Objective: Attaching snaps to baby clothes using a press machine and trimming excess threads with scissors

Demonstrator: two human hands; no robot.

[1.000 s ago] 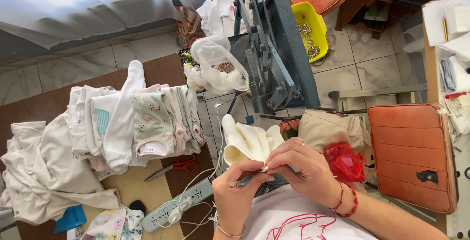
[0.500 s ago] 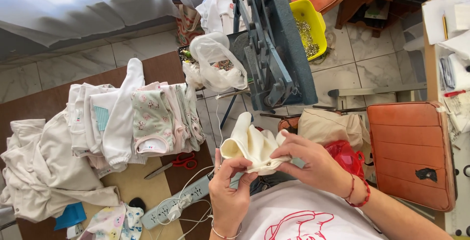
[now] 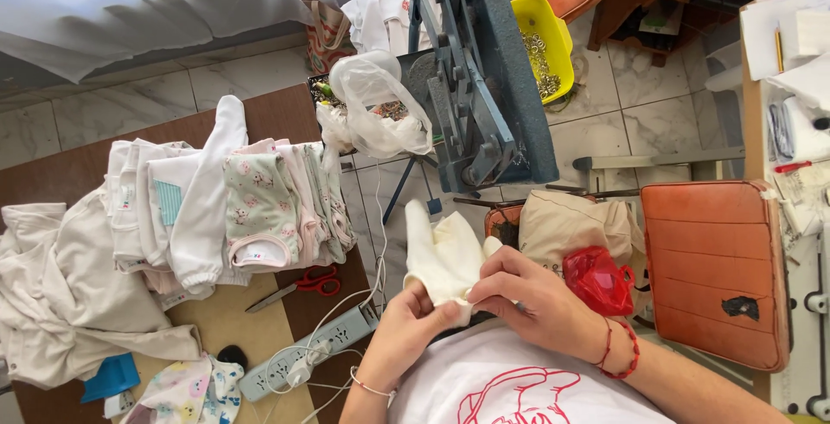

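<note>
Taking the grey press machine (image 3: pixel 484 87) as the marker, the far left of it holds a heap of cream-white cloth (image 3: pixel 60 303) on the brown table (image 3: pixel 277 113). Closer to the press lies a stack of folded baby garments (image 3: pixel 225 208), white and pale pink with small prints. Just below that stack, still left of the press, red-handled scissors (image 3: pixel 303 286) lie beside a grey power strip (image 3: pixel 311 350) with white cables plugged in.

Right against the press's left side sits a clear plastic bag (image 3: pixel 380 104). Directly below the press, a small cream garment (image 3: pixel 441 255) stands up from the person's lap, pinched at its lower edge by both hands. The left hand (image 3: pixel 402 333) closes its fingertips on the fabric from the left; the right hand (image 3: pixel 532 307), wearing red thread bracelets, grips the same edge from the right, thumb and fingers tight on the cloth.

Below and right of the press sits a crumpled red bag (image 3: pixel 601 281). Above right of the press is a yellow tray (image 3: pixel 540 22) of small metal pieces, and lower right an orange padded seat (image 3: pixel 713 268).
</note>
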